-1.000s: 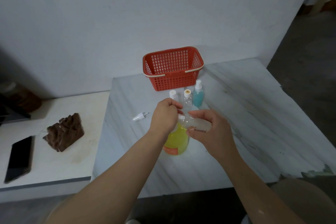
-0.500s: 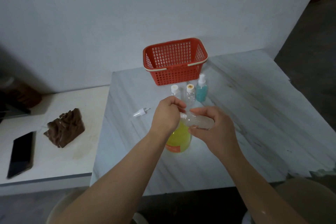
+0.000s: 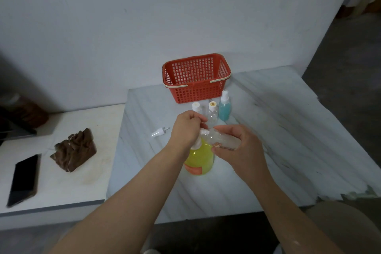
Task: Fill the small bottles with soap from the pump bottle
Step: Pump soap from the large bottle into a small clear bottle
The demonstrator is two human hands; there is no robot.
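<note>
The left hand is closed over the white pump head of the pump bottle, which stands upright on the marble-patterned counter and holds yellow soap, with an orange label low on its front; the right hand grips a small clear bottle lying nearly on its side, its open mouth held against the pump nozzle just beside the left hand's fingers. Whether soap is flowing cannot be told.

Behind the hands, three more small bottles stand in a row on the counter: a white-capped bottle partly hidden by the left hand; a clear bottle with a pale yellowish cap; and a spray bottle filled with teal liquid. Just behind the row sits a red basket with cream handles (nothing shows through its mesh). A loose white spray cap lies on its side on the counter, left of the left hand and apart from it.

On a lower white shelf to the left rest a brown rock-shaped ornament and, nearer its left end, a dark phone lying flat.
</note>
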